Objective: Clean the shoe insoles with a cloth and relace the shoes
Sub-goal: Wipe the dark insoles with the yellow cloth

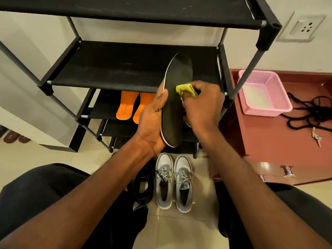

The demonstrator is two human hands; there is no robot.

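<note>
My left hand (152, 121) grips a black insole (177, 90) with a white edge along its left side, holding it upright in front of the shoe rack. My right hand (203, 105) pinches a yellow cloth (185, 89) against the insole's middle. Two orange insoles (125, 105) lie on a lower rack shelf. A pair of grey sneakers (173, 182) stands on the floor between my knees, with a black lace lying across the left shoe. Black laces (309, 112) lie in a heap on the red-brown cabinet at right.
The black shoe rack (115, 69) fills the space ahead. A pink basket (264, 94) and keys (317, 138) sit on the red-brown cabinet (265, 141). A black shoe (142, 187) lies left of the sneakers. A wall socket (303, 27) is at upper right.
</note>
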